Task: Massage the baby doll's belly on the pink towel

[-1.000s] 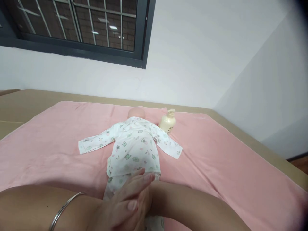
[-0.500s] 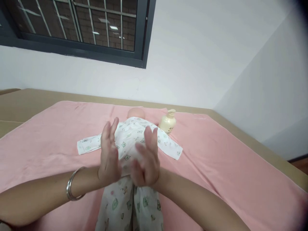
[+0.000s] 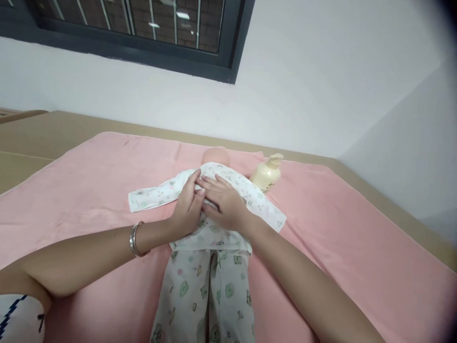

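Observation:
A small doll-like figure lies on a pink blanket, wearing a white patterned top (image 3: 221, 238) and matching trousers (image 3: 228, 295). Its smooth pinkish head (image 3: 215, 156) shows past the collar, and both sleeves spread sideways. My left hand (image 3: 188, 205), fingers stretched out, is at the chest of the top, its thumb meeting the right hand's fingers. Over the chest lies my right hand (image 3: 224, 200), palm down with fingers extended. Neither hand holds anything. To the right of the head, a cream pump bottle (image 3: 267, 174) leans near the shoulder.
The pink blanket (image 3: 339, 228) covers most of a tan padded surface (image 3: 78, 125). A white wall (image 3: 293, 85) rises behind it, with a dark-framed barred window (image 3: 228, 71) at the upper left.
Both hands were raised and apart with palms facing each other, the right one blurred. They have come down and together onto the chest of the top. The view has shifted slightly.

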Tool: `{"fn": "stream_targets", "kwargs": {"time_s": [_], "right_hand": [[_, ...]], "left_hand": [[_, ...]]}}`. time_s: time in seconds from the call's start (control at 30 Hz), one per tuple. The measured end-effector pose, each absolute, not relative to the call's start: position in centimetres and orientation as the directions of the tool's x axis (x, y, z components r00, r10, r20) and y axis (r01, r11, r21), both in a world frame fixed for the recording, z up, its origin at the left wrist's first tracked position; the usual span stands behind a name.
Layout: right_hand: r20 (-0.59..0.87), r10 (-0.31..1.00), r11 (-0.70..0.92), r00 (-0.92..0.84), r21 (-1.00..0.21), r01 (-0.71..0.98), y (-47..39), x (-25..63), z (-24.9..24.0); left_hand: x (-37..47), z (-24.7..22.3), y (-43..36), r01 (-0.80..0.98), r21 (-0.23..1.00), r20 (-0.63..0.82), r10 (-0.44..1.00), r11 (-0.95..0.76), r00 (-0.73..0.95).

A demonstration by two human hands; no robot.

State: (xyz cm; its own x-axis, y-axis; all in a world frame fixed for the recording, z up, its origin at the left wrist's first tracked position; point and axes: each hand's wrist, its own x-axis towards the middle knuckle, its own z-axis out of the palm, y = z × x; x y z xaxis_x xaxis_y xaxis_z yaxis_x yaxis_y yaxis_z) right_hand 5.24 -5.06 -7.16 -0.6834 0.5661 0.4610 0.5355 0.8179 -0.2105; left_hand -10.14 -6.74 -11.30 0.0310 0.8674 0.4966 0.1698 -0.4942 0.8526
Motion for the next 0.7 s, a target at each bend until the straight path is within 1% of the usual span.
{"fn": "stream_targets", "kwargs": {"time_s": [0.07,0.17,0.23,0.27,0.33,0.4,0.43,0.47,0.53,0.57,0.63,0.7], "right_hand": [[0.439,0.653,0.748,-0.617,-0.247,0.616,-4.8,5.3,-7.1],[0.421,0.808,0.551,-0.412,-0.293,0.781,-5.4,4.9,-7.3],[0.41,0.869,0.416,-0.277,-0.302,0.858,-6.4,4.3,-7.4],[0.409,0.879,0.379,-0.245,-0.288,0.88,-7.1,3.9,-7.4],[0.415,0.864,0.396,-0.283,-0.217,0.892,-8.3,3.3,-7.4],[0.415,0.812,0.5,-0.411,-0.129,0.856,-8.9,3.0,-7.1],[0.402,0.781,0.558,-0.478,-0.105,0.823,-8.7,3.2,-6.9],[0.378,0.755,0.61,-0.536,-0.104,0.786,-8.3,3.5,-6.7],[0.323,0.743,0.653,-0.587,-0.157,0.741,-6.8,4.4,-6.3],[0.298,0.76,0.641,-0.577,-0.196,0.742,-6.0,4.9,-6.2],[0.285,0.824,0.558,-0.49,-0.257,0.789,-4.6,5.8,-6.1],[0.301,0.875,0.459,-0.379,-0.271,0.846,-4.4,5.9,-6.3]], "left_hand": [[-10.2,-11.3,-6.7,0.191,0.843,0.507,0.861,-0.502,0.027],[-10.2,-11.1,-6.7,0.227,0.833,0.509,0.86,-0.505,0.045],[-10.2,-11.1,-6.7,0.248,0.831,0.502,0.863,-0.499,0.055],[-10.2,-11.0,-6.8,0.26,0.825,0.504,0.861,-0.502,0.063],[-10.3,-11.0,-6.8,0.288,0.802,0.523,0.848,-0.523,0.084],[-10.4,-11.1,-6.7,0.307,0.775,0.548,0.829,-0.552,0.107],[-10.4,-11.1,-6.6,0.31,0.769,0.556,0.824,-0.56,0.108],[-10.4,-11.2,-6.6,0.311,0.766,0.56,0.822,-0.562,0.106],[-10.4,-11.2,-6.5,0.322,0.769,0.554,0.827,-0.553,0.097],[-10.4,-11.2,-6.5,0.334,0.767,0.55,0.83,-0.548,0.098],[-10.4,-11.1,-6.5,0.357,0.759,0.542,0.832,-0.544,0.117],[-10.4,-11.1,-6.5,0.368,0.753,0.54,0.832,-0.546,0.13]]}}
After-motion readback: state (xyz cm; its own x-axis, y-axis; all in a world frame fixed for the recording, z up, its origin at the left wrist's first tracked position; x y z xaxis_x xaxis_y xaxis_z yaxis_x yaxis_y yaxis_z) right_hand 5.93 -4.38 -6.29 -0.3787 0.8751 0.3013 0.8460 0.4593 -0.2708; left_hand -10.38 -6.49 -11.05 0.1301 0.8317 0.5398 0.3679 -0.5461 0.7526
